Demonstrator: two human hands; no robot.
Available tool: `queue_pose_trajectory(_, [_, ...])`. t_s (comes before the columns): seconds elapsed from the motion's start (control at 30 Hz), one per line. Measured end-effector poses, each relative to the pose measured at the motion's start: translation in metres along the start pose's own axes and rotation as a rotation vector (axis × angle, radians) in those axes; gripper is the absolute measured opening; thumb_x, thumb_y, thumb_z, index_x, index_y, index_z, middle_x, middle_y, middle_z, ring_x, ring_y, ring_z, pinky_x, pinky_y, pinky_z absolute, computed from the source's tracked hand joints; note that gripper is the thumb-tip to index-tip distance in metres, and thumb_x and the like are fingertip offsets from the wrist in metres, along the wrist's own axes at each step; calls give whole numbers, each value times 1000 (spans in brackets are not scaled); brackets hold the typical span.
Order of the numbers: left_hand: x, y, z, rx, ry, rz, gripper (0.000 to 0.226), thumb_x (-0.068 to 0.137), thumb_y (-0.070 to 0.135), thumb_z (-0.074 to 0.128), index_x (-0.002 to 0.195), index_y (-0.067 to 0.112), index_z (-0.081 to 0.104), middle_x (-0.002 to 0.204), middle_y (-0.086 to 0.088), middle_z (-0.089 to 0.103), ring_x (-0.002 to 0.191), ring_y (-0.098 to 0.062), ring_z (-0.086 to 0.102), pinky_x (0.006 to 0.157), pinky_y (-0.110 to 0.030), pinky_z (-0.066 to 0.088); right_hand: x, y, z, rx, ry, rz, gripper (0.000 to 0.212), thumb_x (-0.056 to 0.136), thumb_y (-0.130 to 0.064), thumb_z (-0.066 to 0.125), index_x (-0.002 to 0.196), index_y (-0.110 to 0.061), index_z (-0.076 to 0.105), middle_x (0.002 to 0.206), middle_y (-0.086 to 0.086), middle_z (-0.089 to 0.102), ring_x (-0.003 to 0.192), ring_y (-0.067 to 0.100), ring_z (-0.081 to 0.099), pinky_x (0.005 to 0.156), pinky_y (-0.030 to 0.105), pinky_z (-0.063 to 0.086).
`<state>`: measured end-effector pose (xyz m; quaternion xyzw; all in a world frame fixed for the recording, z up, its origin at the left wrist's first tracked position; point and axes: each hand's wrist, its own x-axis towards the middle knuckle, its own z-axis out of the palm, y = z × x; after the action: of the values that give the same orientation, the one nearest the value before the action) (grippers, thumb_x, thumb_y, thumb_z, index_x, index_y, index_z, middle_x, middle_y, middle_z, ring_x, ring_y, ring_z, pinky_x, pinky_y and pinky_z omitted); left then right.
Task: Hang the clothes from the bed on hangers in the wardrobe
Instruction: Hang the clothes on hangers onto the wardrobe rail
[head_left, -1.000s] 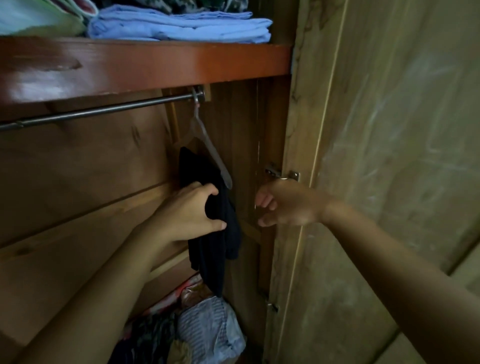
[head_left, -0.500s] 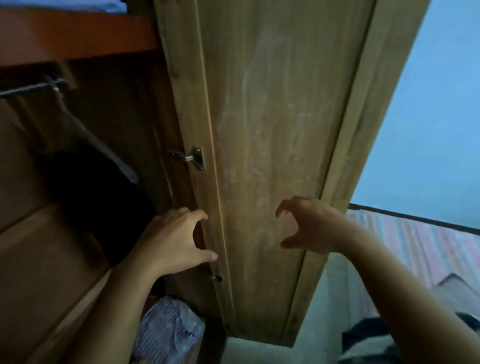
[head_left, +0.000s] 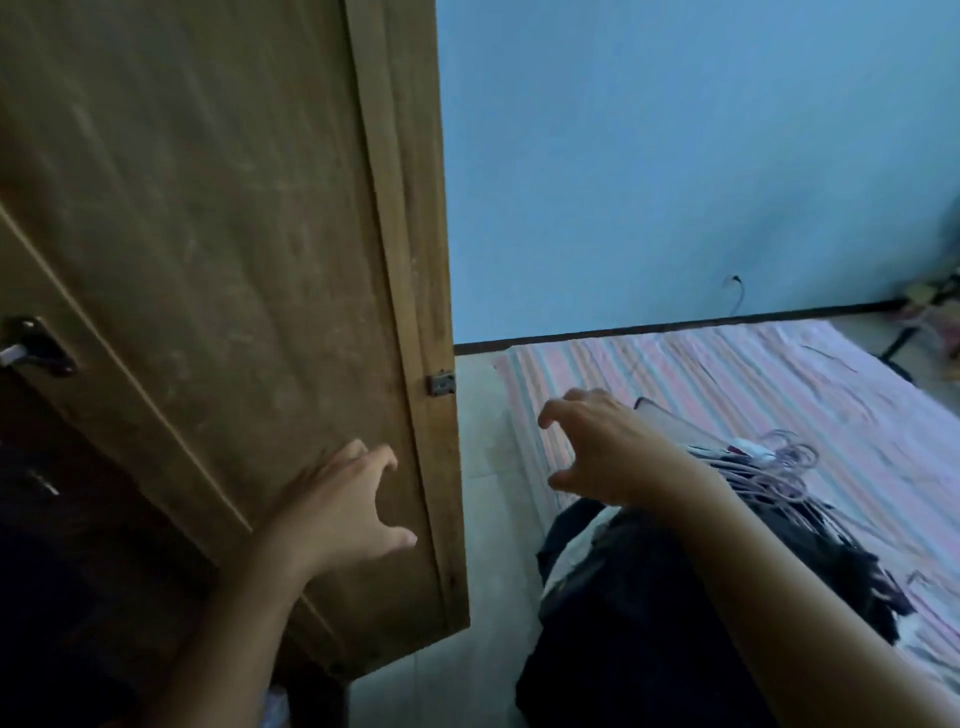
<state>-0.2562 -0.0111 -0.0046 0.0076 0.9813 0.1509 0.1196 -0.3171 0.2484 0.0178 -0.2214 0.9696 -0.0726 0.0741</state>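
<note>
My view has swung from the wardrobe to the bed (head_left: 727, 374). Left hand (head_left: 343, 512) and right hand (head_left: 605, 452) are spread, empty; next garment: dark clothes (head_left: 649, 597).

Both bare forearms reach forward from the lower edge of the view. The left hand (head_left: 337, 506) is seen from the back, its fingers (head_left: 363, 457) loosely curled and spread, the thumb stuck out to the right below them; nothing lies between thumb and fingers. The right hand (head_left: 597, 452) sits higher and well apart, palm down, its fingers (head_left: 558, 410) hooked downward like a claw, the thumb curved beneath them, holding nothing
</note>
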Motion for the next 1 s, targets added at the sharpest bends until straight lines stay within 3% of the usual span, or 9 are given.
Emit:
queue_pose_trajectory(0.17, [34, 47, 22, 31, -87, 178, 71, 76, 53, 75, 135, 35, 40, 136, 9, 39, 120, -10, 40, 94, -32, 46, -28, 50, 4, -9, 13, 120, 57, 83, -36, 73, 134, -23, 52, 129, 2, 55, 117, 21, 49, 97, 37, 48])
queue_pose_trajectory(0.33, [71, 112, 41, 143, -74, 311, 72, 75, 61, 69, 136, 36, 39, 132, 9, 44, 118, -12, 45, 96, -33, 45, -52, 107, 6, 4, 31, 224, 50, 81, -31, 70, 127, -17, 57, 120, 5, 58, 113, 25, 52, 92, 40, 50])
queue_pose_trajectory(0.5, [114, 187, 59, 180, -67, 427, 75, 78, 62, 65, 139, 31, 33, 132, 6, 46, 115, -14, 47, 92, -31, 46, -74, 173, 13, 25, 23, 340, 31, 77, -25, 66, 105, -14, 60, 107, 5, 58, 104, 27, 55, 75, 39, 51])
queue_pose_trajectory(0.6, [143, 228, 74, 196, -73, 496, 74, 77, 64, 63, 136, 29, 37, 130, 8, 46, 114, -12, 48, 92, -33, 48, -82, 213, 19, 46, 45, 412, 20, 77, -24, 65, 92, -19, 51, 100, 0, 55, 99, 24, 55, 60, 34, 45])
queue_pose_trajectory(0.8, [212, 309, 124, 129, -63, 577, 53, 86, 49, 63, 130, 25, 47, 124, 6, 52, 114, -15, 51, 92, -33, 47, -89, 302, 47, 97, 74, 602, 21, 79, -30, 64, 91, -18, 51, 101, 2, 56, 98, 28, 56, 72, 41, 52])
queue_pose_trajectory(0.9, [245, 342, 156, 71, -63, 584, 29, 90, 39, 62, 114, 26, 53, 112, 7, 54, 105, -17, 53, 84, -31, 46, -95, 345, 65, 83, 96, 667, 24, 84, -30, 61, 104, -17, 56, 108, 4, 58, 103, 28, 57, 74, 37, 49])
queue_pose_trajectory(1.0, [278, 372, 188, -15, -88, 565, 14, 90, 31, 63, 94, 29, 50, 98, 9, 53, 91, -15, 54, 73, -28, 43, -100, 387, 88, -29, 82, 678, 33, 92, -33, 57, 120, -15, 52, 121, 5, 58, 113, 28, 53, 89, 37, 45])
